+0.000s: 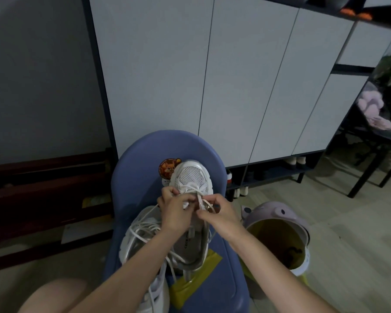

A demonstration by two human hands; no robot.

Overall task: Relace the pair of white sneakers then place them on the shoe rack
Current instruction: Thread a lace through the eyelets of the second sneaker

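I see one white sneaker (190,177) lying with its mesh toe pointing away from me, sole down, its opening facing up toward the camera with the grey insole showing. Its white lace (200,195) crosses over the lowest eyelets, both ends drawn back toward the tongue. The second white sneaker (142,231) sits just to its left, touching it, heaped with loose loops of lace
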